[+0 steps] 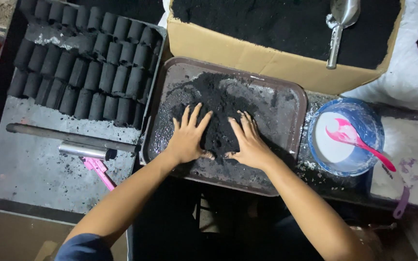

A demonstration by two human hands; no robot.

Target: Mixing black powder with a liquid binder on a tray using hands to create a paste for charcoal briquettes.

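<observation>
Black powder [218, 104] on brown tray [286, 87], blue bowl [368, 121] w/ white powder [327, 145], pink spoon [359, 140], tan cardboard box [247, 55].

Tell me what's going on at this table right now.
A person presses both hands flat into a heap of black powder on a brown tray: left hand, right hand, fingers spread. To the left, rows of black cylinders lie on a metal sheet beside a metal tube. Behind is a cardboard box of powder with a scoop; to the right, a blue bowl with a pink spoon.
</observation>
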